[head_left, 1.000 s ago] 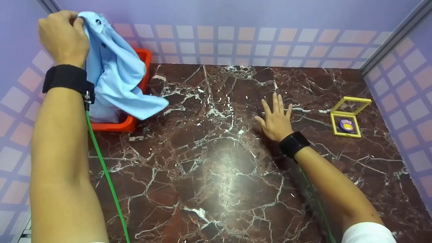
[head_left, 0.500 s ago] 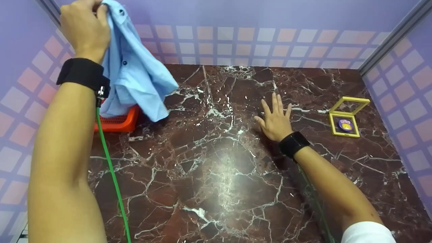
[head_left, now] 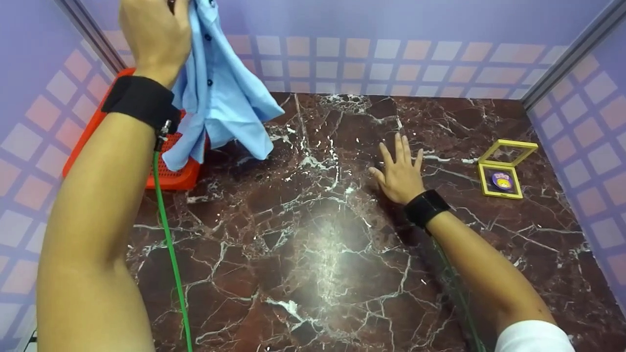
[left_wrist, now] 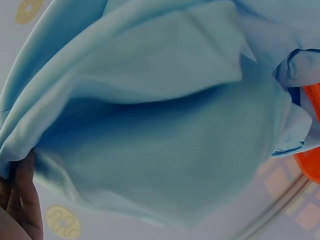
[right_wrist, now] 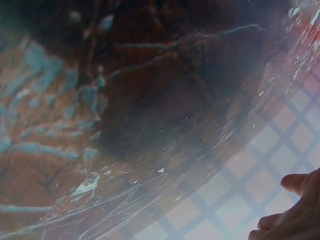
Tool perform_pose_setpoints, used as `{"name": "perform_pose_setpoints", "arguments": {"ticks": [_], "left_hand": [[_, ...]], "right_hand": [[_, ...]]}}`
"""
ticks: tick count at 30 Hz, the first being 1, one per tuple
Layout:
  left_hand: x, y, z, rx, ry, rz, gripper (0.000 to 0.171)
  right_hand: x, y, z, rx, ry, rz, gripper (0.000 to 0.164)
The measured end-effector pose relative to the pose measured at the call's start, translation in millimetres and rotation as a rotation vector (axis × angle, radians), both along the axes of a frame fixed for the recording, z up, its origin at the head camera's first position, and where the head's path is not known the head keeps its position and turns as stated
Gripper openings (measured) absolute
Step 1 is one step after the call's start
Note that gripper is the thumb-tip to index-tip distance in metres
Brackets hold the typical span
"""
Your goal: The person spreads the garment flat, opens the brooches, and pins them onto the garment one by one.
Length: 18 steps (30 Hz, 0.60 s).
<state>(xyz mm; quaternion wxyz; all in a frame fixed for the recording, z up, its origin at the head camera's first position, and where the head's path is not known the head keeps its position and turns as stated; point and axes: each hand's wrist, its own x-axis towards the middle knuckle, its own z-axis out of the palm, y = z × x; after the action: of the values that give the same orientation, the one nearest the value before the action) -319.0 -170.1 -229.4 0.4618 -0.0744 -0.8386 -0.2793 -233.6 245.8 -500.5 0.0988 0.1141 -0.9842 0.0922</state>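
A light blue shirt (head_left: 230, 98) with dark buttons hangs from my left hand (head_left: 159, 39), which grips its top edge near the upper left of the head view. In the left wrist view the shirt's cloth (left_wrist: 165, 130) spreads across most of the picture, pinched by fingers at the lower left. Below and behind the shirt stands a red plastic basket (head_left: 181, 183) with a perforated bottom, partly hidden by my left forearm. My right hand (head_left: 400, 178) rests on the dark red marbled table with its fingers spread, holding nothing.
A small yellow frame box (head_left: 501, 181) stands with its lid up at the right, a purple round badge inside. Purple walls with pale tiles border the table (head_left: 313, 234) at the back and sides. A green cable (head_left: 171, 249) trails from the left wristband.
My left hand has moved up and to the right, lifting the shirt out of the basket, whose inside now shows. The right hand has stayed still.
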Motion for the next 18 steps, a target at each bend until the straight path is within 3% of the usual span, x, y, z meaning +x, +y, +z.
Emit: {"name": "perform_pose_setpoints", "arguments": {"ticks": [11, 15, 18], "left_hand": [[10.8, 38, 5.7, -0.028, 0.038, -0.108, 0.029], [14.4, 52, 4.4, -0.068, -0.032, -0.11, 0.034], [17.9, 62, 2.8, -0.095, -0.108, -0.126, 0.029]], "right_hand": [[1.7, 3, 0.2, 0.001, -0.003, -0.01, 0.071], [2.2, 4, -0.1, 0.009, -0.001, -0.018, 0.073], [2.8, 5, -1.2, 0.013, 0.001, -0.024, 0.075]]}}
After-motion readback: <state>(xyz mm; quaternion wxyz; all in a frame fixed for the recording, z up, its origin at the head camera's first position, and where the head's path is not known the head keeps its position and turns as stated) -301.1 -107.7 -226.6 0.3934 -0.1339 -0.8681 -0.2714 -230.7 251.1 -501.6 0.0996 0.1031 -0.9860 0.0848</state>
